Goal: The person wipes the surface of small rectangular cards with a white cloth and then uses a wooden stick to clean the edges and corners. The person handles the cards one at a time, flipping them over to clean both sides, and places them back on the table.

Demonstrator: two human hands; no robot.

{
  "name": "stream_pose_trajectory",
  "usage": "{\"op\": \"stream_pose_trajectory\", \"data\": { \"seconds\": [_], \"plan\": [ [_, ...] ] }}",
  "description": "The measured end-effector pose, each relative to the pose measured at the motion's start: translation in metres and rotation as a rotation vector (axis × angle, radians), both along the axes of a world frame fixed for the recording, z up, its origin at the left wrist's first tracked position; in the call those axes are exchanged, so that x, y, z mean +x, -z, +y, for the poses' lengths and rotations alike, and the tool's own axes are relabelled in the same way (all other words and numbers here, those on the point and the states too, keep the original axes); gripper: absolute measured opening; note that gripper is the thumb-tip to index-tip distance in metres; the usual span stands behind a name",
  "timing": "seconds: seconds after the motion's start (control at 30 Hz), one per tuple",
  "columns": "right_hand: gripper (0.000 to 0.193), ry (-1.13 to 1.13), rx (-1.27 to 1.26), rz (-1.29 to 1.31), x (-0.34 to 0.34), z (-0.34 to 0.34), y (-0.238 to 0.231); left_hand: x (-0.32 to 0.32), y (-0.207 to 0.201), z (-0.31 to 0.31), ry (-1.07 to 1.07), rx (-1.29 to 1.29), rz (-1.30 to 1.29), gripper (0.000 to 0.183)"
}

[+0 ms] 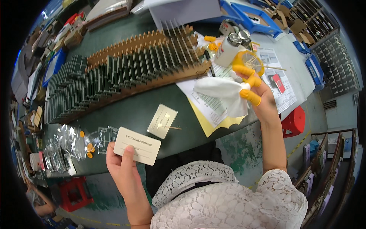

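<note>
My left hand (122, 165) pinches a cream rectangular plate (144, 149) with rounded corners and dark print, thumb on its face. My right hand (264, 100) wears yellow finger cots and grips a white cloth (223, 89), which hangs to the left over papers. On the green table a second plate (161, 119) of similar shape lies behind the first, with a thin wooden stick (173, 128) across its lower part. Just beyond my right hand sit a yellow round container (260, 68) with thin sticks and a whitish bottle (225, 54) with a metal top.
Long wooden slotted racks (152, 82) hold many upright dark green panels across the table (103, 120). Clear plastic bags (66, 143) and orange finger cots (90, 148) lie at left. Printed papers (280, 97) are at right. Red stools (295, 121) stand beside the table.
</note>
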State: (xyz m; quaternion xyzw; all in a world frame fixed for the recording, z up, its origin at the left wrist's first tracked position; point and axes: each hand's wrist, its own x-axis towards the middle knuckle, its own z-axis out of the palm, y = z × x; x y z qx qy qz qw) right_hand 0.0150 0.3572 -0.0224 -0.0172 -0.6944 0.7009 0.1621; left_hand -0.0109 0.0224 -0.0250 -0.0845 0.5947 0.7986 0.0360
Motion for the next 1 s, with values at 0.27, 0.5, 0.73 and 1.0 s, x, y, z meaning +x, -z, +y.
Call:
{"op": "stream_pose_trajectory", "data": {
  "seconds": [0.27,0.5,0.73,1.0],
  "plan": [
    [0.019,0.341,0.353,0.018,-0.049,0.036,-0.037,0.0,-0.001,0.001,-0.01,-0.006,-0.005,0.012],
    [0.021,0.585,1.734,0.216,-0.083,0.046,-0.035,0.002,-0.005,-0.001,0.0,0.026,0.005,0.011],
    [0.02,0.595,1.947,0.156,-0.094,0.058,-0.023,-0.002,-0.003,0.0,-0.002,0.094,-0.028,0.011],
    [0.029,0.519,1.741,0.248,-0.073,0.024,-0.038,0.0,-0.009,-0.007,0.052,0.184,-0.05,0.01]
  ]
}}
